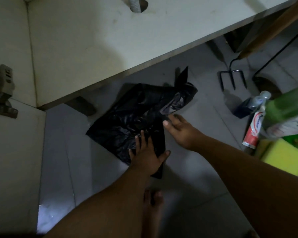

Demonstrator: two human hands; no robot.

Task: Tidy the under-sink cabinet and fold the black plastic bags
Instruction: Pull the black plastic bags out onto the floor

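A black plastic bag [132,115] lay crumpled on the grey tiled floor [196,169] just in front of the open cabinet's base [86,48]. The left hand [147,156] pressed flat on its near corner, fingers spread, gripping nothing. The right hand [179,129] hovered open beside the bag's edge; contact was unclear. Dim light blurred the bag's folds. A bottle [251,104], a tube [253,129] and a yellow sponge [284,155] sat at right, partly cut off.

Clutter lying on the floor [193,177] at right.
A fork tool [231,78] is resting beside a bottle [251,103]; a tube [253,129] is leaning near a yellow sponge [284,157]; a hose [134,4] is passing through a hole.
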